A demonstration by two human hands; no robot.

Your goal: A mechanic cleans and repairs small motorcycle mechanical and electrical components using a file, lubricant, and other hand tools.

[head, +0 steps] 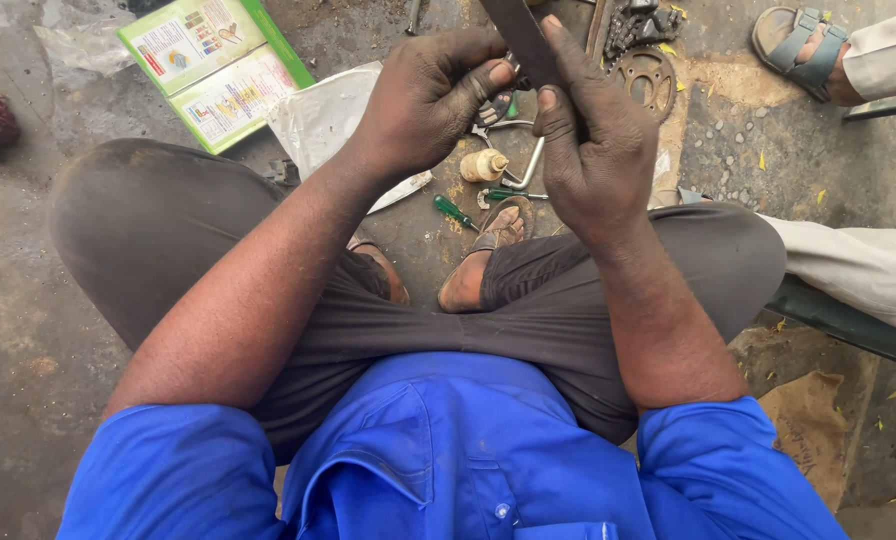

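Both hands work a dark flat metal strip (520,35) above the floor.
Left hand (430,95) and right hand (593,140) pinch it closed; small parts lie below, progress unclear.

Two hands are being seen at work, the left hand (423,95) and the right hand (593,140), with one dark flat strip (524,40) being gripped between them. One green-handled screwdriver (455,211), one small cream bottle (484,165), one toothed sprocket (644,78), one green booklet (215,65) and one white plastic bag (323,120) are being counted on the floor.
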